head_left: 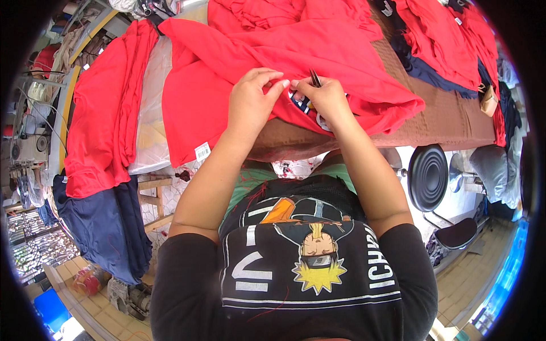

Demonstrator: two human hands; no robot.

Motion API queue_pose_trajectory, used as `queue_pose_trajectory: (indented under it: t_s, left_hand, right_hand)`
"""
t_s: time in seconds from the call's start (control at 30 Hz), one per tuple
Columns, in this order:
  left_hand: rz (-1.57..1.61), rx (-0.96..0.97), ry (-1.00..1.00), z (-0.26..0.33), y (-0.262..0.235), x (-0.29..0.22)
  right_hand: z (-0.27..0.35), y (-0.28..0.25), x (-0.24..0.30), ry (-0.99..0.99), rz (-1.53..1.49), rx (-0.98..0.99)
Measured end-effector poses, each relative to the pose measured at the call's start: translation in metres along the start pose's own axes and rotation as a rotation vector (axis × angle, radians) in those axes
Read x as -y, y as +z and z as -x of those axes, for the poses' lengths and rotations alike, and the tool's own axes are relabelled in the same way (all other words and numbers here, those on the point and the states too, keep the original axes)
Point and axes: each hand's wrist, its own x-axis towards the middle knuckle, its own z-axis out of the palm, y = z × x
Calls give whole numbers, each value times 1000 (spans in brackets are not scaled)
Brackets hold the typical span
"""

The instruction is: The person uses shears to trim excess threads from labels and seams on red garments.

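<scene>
A red garment (pixel 227 74) is spread over the table edge in front of me, with a white tag hanging at its lower left corner. My left hand (pixel 253 101) rests over it, thumb and forefinger brought together; whatever lies between their tips is too small to make out. Close beside it, my right hand (pixel 325 101) is closed around small dark thread snips (pixel 314 78), whose two points stick up past the fingers. Its fingertips touch the garment at a patch with dark and white parts (pixel 300 102), partly covered by the hand.
More red garments (pixel 290 17) lie bunched behind. A red and navy pile (pixel 108 108) hangs off the left side, another red pile (pixel 443 45) sits at the right on the brown-covered table (pixel 455 122). A black round stool seat (pixel 428 177) stands to the right.
</scene>
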Motion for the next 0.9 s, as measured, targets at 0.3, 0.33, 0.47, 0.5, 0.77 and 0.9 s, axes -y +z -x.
queue_pose_trajectory:
  t_s: [0.3, 0.33, 0.47, 0.5, 0.77, 0.9]
  left_hand:
    - [163, 83, -242, 7, 11, -5]
    - [196, 88, -241, 6, 11, -3]
    - [-38, -11, 178, -1, 1, -2]
    - [-85, -54, 321, -7, -3, -6]
    - [226, 479, 165, -20, -27, -38]
    - [157, 530, 176, -11, -26, -48]
  right_hand:
    - [12, -6, -11, -133, -63, -19]
    - [12, -7, -15, -156, 4, -42]
    - [30, -16, 2, -154, 167, -84]
    - [32, -18, 1, -228, 186, -75]
    - [57, -48, 21, -533, 346, 60]
    - [66, -52, 34, -635, 477, 100]
